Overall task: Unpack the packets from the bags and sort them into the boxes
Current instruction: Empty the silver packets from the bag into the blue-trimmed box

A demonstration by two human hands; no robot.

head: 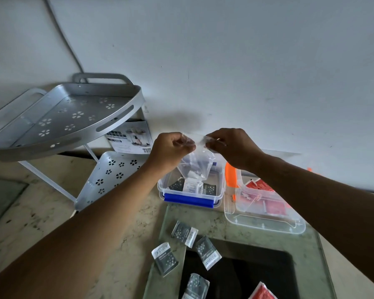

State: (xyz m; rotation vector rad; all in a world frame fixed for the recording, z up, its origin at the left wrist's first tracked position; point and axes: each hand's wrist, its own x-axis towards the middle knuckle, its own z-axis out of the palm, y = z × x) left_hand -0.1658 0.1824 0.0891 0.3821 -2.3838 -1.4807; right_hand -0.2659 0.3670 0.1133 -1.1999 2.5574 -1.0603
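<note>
Both hands up over the blue box (191, 198): left hand (171, 148) and right hand (231, 147) each pinch a top corner of the clear bag (195, 167), fingers closed tight on the plastic, bag hanging into that box. Grey packets (207, 187) lie inside it. Right of it, the clear box (266, 221) holds red packets (272, 207). Nearer than the blue box, loose grey packets (185, 233) lie scattered; a red one (262, 292) is cut off at the frame's edge.

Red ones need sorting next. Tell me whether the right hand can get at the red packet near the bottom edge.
Probably not yet: the right hand is pinching the clear bag. The red packet itself lies uncovered.
</note>
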